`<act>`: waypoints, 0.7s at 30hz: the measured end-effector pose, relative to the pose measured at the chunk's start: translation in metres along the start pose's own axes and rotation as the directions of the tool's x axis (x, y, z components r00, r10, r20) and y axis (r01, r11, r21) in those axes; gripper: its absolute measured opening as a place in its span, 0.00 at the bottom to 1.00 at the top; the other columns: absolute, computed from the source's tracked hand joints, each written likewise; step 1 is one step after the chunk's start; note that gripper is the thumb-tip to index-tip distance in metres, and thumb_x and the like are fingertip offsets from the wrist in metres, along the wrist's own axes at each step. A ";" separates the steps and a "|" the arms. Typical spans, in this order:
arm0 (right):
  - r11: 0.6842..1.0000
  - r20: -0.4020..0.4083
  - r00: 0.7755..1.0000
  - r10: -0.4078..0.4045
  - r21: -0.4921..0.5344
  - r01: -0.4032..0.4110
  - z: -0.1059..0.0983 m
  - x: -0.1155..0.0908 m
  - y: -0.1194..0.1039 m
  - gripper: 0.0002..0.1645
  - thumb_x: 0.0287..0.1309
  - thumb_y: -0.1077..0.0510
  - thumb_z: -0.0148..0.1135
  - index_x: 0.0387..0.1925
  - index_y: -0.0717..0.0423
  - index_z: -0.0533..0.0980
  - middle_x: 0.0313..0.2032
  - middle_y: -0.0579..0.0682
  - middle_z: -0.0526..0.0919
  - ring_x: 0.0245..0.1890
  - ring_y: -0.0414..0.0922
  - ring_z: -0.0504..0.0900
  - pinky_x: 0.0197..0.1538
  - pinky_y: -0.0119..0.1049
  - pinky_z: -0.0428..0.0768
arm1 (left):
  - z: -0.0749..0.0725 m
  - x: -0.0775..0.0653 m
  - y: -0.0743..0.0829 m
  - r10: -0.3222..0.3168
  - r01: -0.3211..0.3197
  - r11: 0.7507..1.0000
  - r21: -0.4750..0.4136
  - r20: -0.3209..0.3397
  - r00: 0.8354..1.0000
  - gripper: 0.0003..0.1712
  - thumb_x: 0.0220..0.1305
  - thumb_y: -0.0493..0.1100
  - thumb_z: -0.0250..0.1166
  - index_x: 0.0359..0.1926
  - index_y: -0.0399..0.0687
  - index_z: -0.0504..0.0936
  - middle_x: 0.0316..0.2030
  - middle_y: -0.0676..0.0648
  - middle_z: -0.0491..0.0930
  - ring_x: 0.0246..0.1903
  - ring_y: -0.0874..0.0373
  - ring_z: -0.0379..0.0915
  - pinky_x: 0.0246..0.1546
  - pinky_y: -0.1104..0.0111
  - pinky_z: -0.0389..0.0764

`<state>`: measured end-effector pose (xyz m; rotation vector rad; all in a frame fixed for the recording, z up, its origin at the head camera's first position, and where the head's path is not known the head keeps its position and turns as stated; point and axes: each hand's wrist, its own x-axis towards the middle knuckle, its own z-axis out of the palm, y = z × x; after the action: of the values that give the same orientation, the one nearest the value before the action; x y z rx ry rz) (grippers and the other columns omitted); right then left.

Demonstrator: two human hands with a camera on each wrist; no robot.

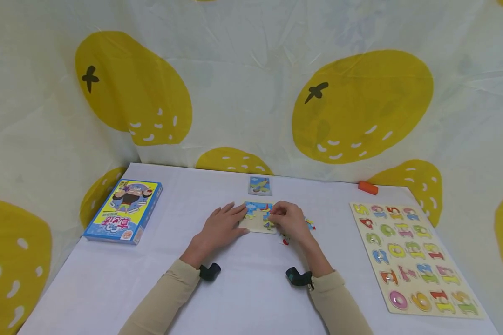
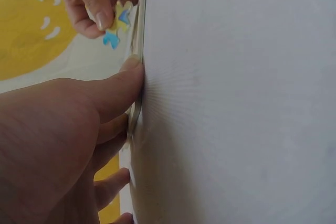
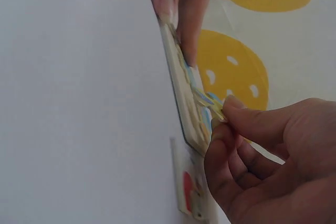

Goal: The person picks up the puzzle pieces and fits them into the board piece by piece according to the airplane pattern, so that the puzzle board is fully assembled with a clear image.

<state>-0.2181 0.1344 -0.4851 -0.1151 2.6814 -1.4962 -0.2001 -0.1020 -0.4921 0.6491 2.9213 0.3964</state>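
A small wooden jigsaw board (image 1: 256, 225) lies mid-table, its far part filled with blue-sky pieces and its near part bare wood. My left hand (image 1: 222, 227) rests at the board's left side, fingers extended and thumb touching the near edge. Above the board's right part, my right hand (image 1: 292, 221) pinches a yellow and blue jigsaw piece (image 2: 124, 16) between thumb and fingers. The piece is tilted in the right wrist view. Loose pieces (image 1: 309, 224) lie to the right of the board, partly hidden by the right hand; another loose piece (image 3: 190, 192) lies near the board's corner.
Behind the board lies a small picture card (image 1: 260, 185). At left is a blue and yellow box (image 1: 123, 211). A wooden number board (image 1: 415, 260) fills the right side, with an orange cylinder (image 1: 368, 187) beyond it. A fruit-patterned curtain (image 1: 243, 93) borders the table.
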 end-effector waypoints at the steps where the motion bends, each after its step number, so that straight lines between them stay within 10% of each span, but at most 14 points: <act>1: 1.000 -0.002 1.000 0.000 0.001 0.000 0.002 0.001 0.000 0.04 0.56 0.62 0.70 0.32 0.57 0.81 0.27 0.52 0.82 0.26 0.43 0.76 0.30 0.31 0.76 | 0.000 0.000 0.000 -0.001 0.001 1.000 0.000 0.002 1.000 0.41 0.68 0.66 0.57 0.76 0.57 0.60 0.76 0.58 0.57 0.78 0.49 0.49 0.75 0.45 0.54; 11: 0.998 -0.054 0.998 0.009 0.068 -0.005 0.020 0.009 -0.008 0.02 0.56 0.65 0.69 0.32 0.60 0.81 0.27 0.53 0.83 0.24 0.42 0.81 0.29 0.29 0.80 | 0.000 -0.001 -0.001 0.010 -0.010 1.000 0.008 -0.023 1.000 0.41 0.68 0.66 0.57 0.76 0.56 0.61 0.76 0.57 0.59 0.77 0.48 0.51 0.74 0.44 0.56; 21: 0.993 -0.077 0.996 0.050 -0.103 -0.058 0.031 0.017 -0.020 0.02 0.57 0.64 0.67 0.31 0.60 0.83 0.27 0.51 0.84 0.27 0.43 0.79 0.30 0.30 0.74 | 0.003 0.001 -0.001 -0.001 0.001 1.000 0.006 -0.017 1.000 0.41 0.68 0.66 0.57 0.76 0.57 0.61 0.76 0.57 0.59 0.77 0.48 0.50 0.74 0.44 0.55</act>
<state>-0.2313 0.0960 -0.4847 0.0076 2.7975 -1.3713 -0.2015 -0.1020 -0.4952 0.6486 2.9397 0.3950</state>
